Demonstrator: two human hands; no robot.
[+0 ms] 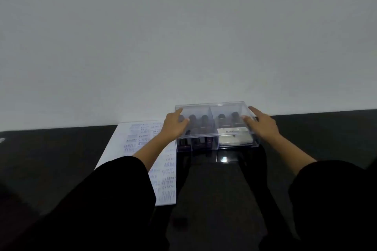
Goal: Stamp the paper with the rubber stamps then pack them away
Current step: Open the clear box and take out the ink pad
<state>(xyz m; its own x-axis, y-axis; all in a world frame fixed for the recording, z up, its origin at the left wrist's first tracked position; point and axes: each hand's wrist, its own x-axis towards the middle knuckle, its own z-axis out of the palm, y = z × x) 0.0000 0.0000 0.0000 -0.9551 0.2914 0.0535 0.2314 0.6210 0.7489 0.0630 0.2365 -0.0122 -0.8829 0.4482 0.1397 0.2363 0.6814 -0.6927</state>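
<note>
A clear plastic box stands on the dark table against the wall, with its clear lid on top. Inside it stand several dark-handled rubber stamps and a white ink pad at the front right. My left hand grips the lid's left edge and my right hand grips its right edge. The white paper, covered in blue stamped words, lies flat left of the box, partly under my left forearm.
The dark glossy table stretches left and right of the box. A plain white wall rises directly behind the box. My black sleeves cover the near part of the table.
</note>
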